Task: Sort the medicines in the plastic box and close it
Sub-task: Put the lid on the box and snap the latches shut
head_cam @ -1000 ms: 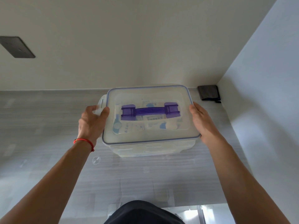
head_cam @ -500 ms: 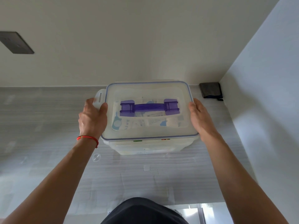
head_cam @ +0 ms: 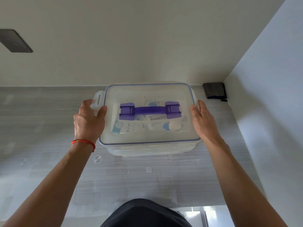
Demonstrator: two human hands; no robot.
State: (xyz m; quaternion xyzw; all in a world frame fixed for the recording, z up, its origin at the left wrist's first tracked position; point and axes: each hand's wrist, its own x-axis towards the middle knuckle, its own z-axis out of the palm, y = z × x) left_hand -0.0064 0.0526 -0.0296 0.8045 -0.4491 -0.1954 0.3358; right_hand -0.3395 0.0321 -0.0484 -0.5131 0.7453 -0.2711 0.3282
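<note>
Lid on the plastic box, a hand at each short end.

The translucent plastic box point(head_cam: 150, 149) sits on the grey counter point(head_cam: 41, 128) close to the back wall, its blue-rimmed lid point(head_cam: 147, 95) laid over it with the purple carry handle point(head_cam: 149, 110) lying flat across the middle. Medicine packets point(head_cam: 129, 126) show blurred through the lid. The left hand point(head_cam: 88, 122) curls its thumb and fingers round the side latch point(head_cam: 98, 103), which stands flipped outward. The right hand point(head_cam: 204, 120) lies flat against the opposite end, fingers straight and together, pressing the lid's edge. A red cord bracelet point(head_cam: 84, 142) circles the left wrist. A dark pouch point(head_cam: 214, 90) rests in the far right corner, well apart from the box.
</note>
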